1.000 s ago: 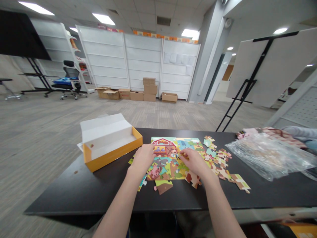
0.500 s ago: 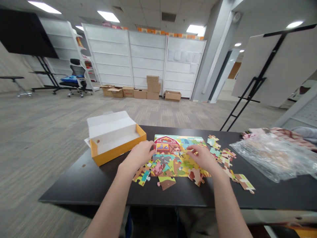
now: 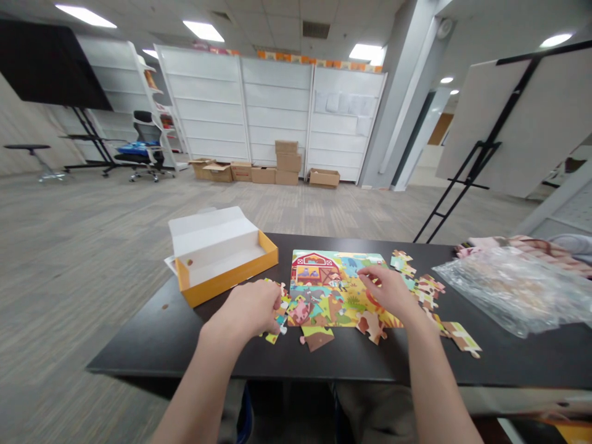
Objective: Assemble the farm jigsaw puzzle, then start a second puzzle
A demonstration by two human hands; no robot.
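A farm jigsaw picture (image 3: 349, 301) with a red barn lies flat on the black table. My left hand (image 3: 252, 305) is at its left edge, over a cluster of loose jigsaw pieces (image 3: 283, 300). Its thumb and fingers are bent but apart, partly covering the pieces, and no piece is lifted. Above the picture's right half hovers my right hand (image 3: 386, 288), loosely curved, fingers apart and nothing visible in them. A green-and-brown piece (image 3: 317, 338) and a brown-and-white piece (image 3: 371, 325) overlap the picture's near edge.
An open yellow box (image 3: 231, 280) with a white lid stands at the left. More loose pieces (image 3: 428, 290) lie right of the picture. Beyond them are a clear plastic bag (image 3: 513, 290) and folded cloth (image 3: 550, 250). The table's front edge (image 3: 370, 377) is close to me.
My left hand has moved from the picture's upper left edge down toward me, onto the loose pieces. My right hand has shifted slightly right. The view has moved slightly.
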